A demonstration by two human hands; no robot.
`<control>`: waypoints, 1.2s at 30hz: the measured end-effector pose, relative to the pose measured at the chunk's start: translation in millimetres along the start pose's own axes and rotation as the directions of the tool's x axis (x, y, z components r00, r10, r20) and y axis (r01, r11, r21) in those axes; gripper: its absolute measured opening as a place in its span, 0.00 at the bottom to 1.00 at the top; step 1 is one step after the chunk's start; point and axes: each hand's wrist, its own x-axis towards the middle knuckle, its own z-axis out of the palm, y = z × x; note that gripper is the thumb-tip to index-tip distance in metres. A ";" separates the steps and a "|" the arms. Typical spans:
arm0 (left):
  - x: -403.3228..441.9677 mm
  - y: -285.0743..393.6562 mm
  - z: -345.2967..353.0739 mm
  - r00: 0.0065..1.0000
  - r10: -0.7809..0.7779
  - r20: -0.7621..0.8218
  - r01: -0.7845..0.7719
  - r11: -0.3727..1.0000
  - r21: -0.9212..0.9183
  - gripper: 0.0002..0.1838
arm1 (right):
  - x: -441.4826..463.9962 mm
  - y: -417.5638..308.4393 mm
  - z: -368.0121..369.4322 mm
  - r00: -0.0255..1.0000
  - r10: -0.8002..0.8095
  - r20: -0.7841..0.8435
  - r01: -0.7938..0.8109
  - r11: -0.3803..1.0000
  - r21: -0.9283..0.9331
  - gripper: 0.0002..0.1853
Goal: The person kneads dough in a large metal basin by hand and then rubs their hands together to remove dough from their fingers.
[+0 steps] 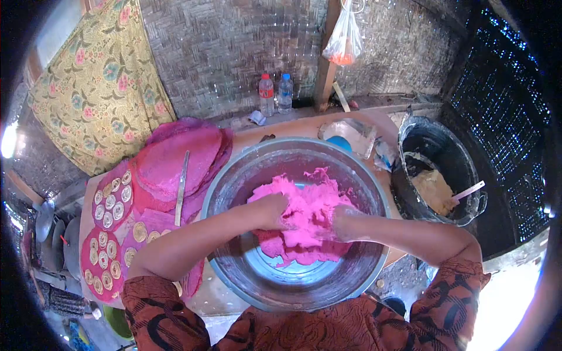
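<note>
A wide metal basin (228,266) holds a large lump of bright pink dough (304,205). My left hand (272,212) presses into the left side of the dough, its fingers sunk in and mostly hidden. On the opposite side my right hand (346,223) grips into the dough, with its fingertips covered by it. The dough is rough and torn on top, with crumbly bits toward the back. Bare shiny metal shows at the basin's front.
Pink sheets (178,155) with a long flat blade (182,187) and coiled pale rounds (107,202) lie left. At right stands a black pot (415,202) holding pale dough (433,190) and a spatula (470,190). Two bottles (266,96) stand behind; a plastic bag (343,41) hangs above.
</note>
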 end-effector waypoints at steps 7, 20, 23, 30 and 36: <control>42.0 -0.9 11.8 0.948 -0.079 0.308 -0.005 0.965 0.263 0.34 | 71.1 62.0 41.0 0.891 -0.368 0.267 0.437 0.853 -0.286 0.14; 94.3 -62.2 52.7 0.978 -0.077 -0.193 0.033 0.974 -0.225 0.26 | 122.7 92.6 72.0 0.992 -0.114 0.060 0.121 0.985 -0.124 0.13; 94.2 -63.6 49.2 0.956 0.084 -0.280 -0.139 0.974 -0.180 0.20 | 130.3 91.6 80.9 0.970 -0.205 -0.134 0.170 0.956 -0.240 0.11; 61.3 -61.4 35.0 0.980 0.189 -0.057 -0.195 0.974 -0.120 0.23 | 49.0 47.9 42.3 0.908 -0.061 -0.414 0.180 0.950 0.256 0.17; -29.1 28.7 -17.6 0.928 0.152 0.340 -0.152 0.988 -0.026 0.30 | -26.7 -0.4 16.9 0.980 -0.185 -0.076 0.188 0.981 0.044 0.17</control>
